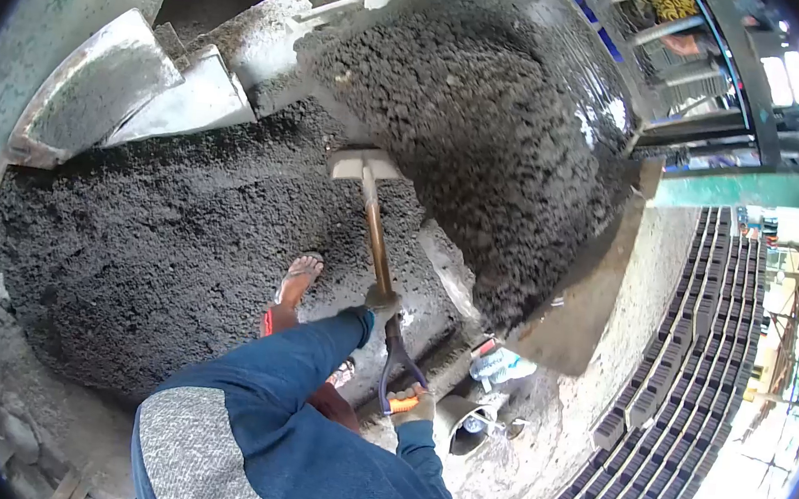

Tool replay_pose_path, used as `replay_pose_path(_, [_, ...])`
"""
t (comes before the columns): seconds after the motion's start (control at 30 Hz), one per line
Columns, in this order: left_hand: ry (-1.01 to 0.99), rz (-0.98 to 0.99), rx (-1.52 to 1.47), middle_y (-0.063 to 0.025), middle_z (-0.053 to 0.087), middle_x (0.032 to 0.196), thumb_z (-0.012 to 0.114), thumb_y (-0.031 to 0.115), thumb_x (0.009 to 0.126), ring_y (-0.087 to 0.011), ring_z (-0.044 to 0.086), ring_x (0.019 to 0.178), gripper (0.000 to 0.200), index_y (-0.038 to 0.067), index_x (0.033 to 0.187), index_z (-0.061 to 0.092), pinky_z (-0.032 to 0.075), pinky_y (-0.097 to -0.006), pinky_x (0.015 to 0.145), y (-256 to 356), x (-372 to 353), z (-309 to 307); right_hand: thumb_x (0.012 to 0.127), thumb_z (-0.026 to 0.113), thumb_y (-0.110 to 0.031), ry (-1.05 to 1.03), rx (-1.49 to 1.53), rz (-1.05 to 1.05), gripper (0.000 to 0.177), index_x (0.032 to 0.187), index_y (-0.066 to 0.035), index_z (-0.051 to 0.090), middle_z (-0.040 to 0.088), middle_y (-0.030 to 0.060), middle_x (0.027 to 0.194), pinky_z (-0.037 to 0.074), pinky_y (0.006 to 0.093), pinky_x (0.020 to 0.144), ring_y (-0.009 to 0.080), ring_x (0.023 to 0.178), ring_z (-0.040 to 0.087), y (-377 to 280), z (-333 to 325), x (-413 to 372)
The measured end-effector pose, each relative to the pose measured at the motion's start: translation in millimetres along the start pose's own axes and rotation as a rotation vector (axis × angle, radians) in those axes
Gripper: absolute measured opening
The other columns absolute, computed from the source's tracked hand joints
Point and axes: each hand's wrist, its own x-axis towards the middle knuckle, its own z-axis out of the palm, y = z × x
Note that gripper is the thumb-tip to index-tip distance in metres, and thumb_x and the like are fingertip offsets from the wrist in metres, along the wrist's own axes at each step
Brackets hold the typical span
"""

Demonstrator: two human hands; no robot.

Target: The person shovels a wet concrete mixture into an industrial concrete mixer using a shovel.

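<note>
Seen from the head camera, a person in blue sleeves works a shovel [377,238] in a bed of dark, wet, gritty mix [160,236] on the floor of a block yard. The left hand [382,301] is clenched around the wooden shaft about halfway down. The right hand [408,406] grips the D-shaped handle at the near end, close to the body. The shovel stands nearly upright, its pale blade [361,164] resting at the foot of a taller heap of the same mix [489,114] that rises to the right. A sandalled foot [299,276] is planted on the mix just left of the shaft. Worn, mud-crusted metal plates [98,86] jut from the upper left edge of the bed, and rows of dark moulded blocks [686,373] curve along the right side.
</note>
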Motion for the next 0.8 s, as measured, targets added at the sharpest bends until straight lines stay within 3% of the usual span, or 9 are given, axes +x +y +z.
replay_pose_path(0.1, [0.191, -0.129, 0.128, -0.0126, 0.055, 0.068, 0.062, 0.011, 0.085, -0.0284, 0.057, 0.048, 0.024, 0.0, 0.1, 0.047, 0.048, -0.0422, 0.039, -32, -37, 23, 0.088, 0.052, -0.019, 0.052, -0.014, -0.098, 0.016, 0.075, -0.011, 0.051, 0.043, 0.0028, 0.058, 0.045, 0.0424, 0.057, 0.0215, 0.047, 0.041, 4, -30, -23])
replay_pose_path(0.27, [0.245, 0.022, 0.039, -0.0108, 0.055, 0.068, 0.057, 0.005, 0.082, -0.0257, 0.057, 0.051, 0.012, 0.001, 0.091, 0.05, 0.047, -0.0403, 0.039, -6, -30, 12, 0.085, 0.053, -0.017, -0.12, 0.057, -0.039, 0.013, 0.073, -0.011, 0.052, 0.041, 0.0011, 0.056, 0.044, 0.042, 0.053, 0.0216, 0.048, 0.044, 7, -32, 9])
replay_pose_path(0.33, [0.282, 0.167, 0.071, -0.0093, 0.056, 0.068, 0.057, 0.005, 0.082, -0.0246, 0.058, 0.052, 0.008, 0.002, 0.086, 0.051, 0.047, -0.0394, 0.041, 21, 13, 5, 0.085, 0.054, -0.014, -0.107, 0.029, -0.09, 0.01, 0.075, -0.012, 0.052, 0.048, 0.0042, 0.058, 0.047, 0.044, 0.051, 0.026, 0.052, 0.052, 8, 3, 39])
replay_pose_path(0.4, [0.24, 0.334, 0.278, -0.0096, 0.059, 0.07, 0.06, 0.007, 0.082, -0.0245, 0.061, 0.057, 0.011, 0.0, 0.087, 0.053, 0.047, -0.0387, 0.046, 87, 46, 5, 0.087, 0.054, -0.013, -0.067, 0.039, -0.129, 0.005, 0.083, -0.012, 0.053, 0.053, 0.0053, 0.067, 0.051, 0.0473, 0.054, 0.0293, 0.059, 0.059, -3, 84, 43])
replay_pose_path(0.43, [0.23, 0.422, 0.376, -0.0097, 0.06, 0.072, 0.061, 0.007, 0.081, -0.0244, 0.062, 0.059, 0.013, -0.001, 0.088, 0.053, 0.048, -0.0383, 0.049, 121, 62, 6, 0.093, 0.056, -0.024, -0.09, -0.085, -0.184, 0.019, 0.077, -0.015, 0.051, 0.048, 0.0003, 0.064, 0.049, 0.0443, 0.054, 0.0218, 0.051, 0.048, -4, 109, 78])
replay_pose_path(0.57, [0.112, 0.59, 0.613, -0.0097, 0.06, 0.072, 0.063, 0.009, 0.081, -0.0246, 0.062, 0.06, 0.015, -0.001, 0.088, 0.054, 0.048, -0.0388, 0.051, 232, 119, 18, 0.097, 0.052, -0.019, -0.116, 0.023, -0.179, 0.017, 0.081, -0.013, 0.051, 0.048, 0.0041, 0.068, 0.051, 0.0469, 0.065, 0.0219, 0.059, 0.048, -30, 242, 102])
replay_pose_path(0.63, [0.082, 0.556, 0.681, -0.0097, 0.061, 0.073, 0.063, 0.009, 0.081, -0.0247, 0.062, 0.06, 0.016, -0.001, 0.089, 0.054, 0.048, -0.0391, 0.051, 254, 134, 22, 0.098, 0.051, -0.021, -0.132, 0.064, -0.196, 0.018, 0.081, -0.013, 0.05, 0.047, 0.004, 0.066, 0.051, 0.0468, 0.066, 0.0218, 0.059, 0.048, -38, 253, 110])
replay_pose_path(0.7, [0.085, 0.48, 0.757, -0.0097, 0.061, 0.073, 0.064, 0.01, 0.081, -0.0248, 0.062, 0.06, 0.017, -0.001, 0.089, 0.054, 0.048, -0.0394, 0.052, 236, 140, 15, 0.098, 0.05, -0.022, -0.163, 0.098, -0.197, 0.019, 0.081, -0.013, 0.05, 0.047, 0.0039, 0.065, 0.051, 0.0466, 0.067, 0.0219, 0.058, 0.048, -30, 224, 116])
replay_pose_path(0.8, [0.133, 0.382, 0.848, -0.0097, 0.061, 0.073, 0.065, 0.011, 0.081, -0.0249, 0.061, 0.06, 0.018, -0.002, 0.089, 0.055, 0.048, -0.0398, 0.053, 180, 129, 7, 0.097, 0.05, -0.023, 0.016, 0.164, -0.08, 0.02, 0.079, -0.012, 0.05, 0.049, 0.0045, 0.064, 0.052, 0.0474, 0.068, 0.0229, 0.058, 0.05, -7, 199, 88])
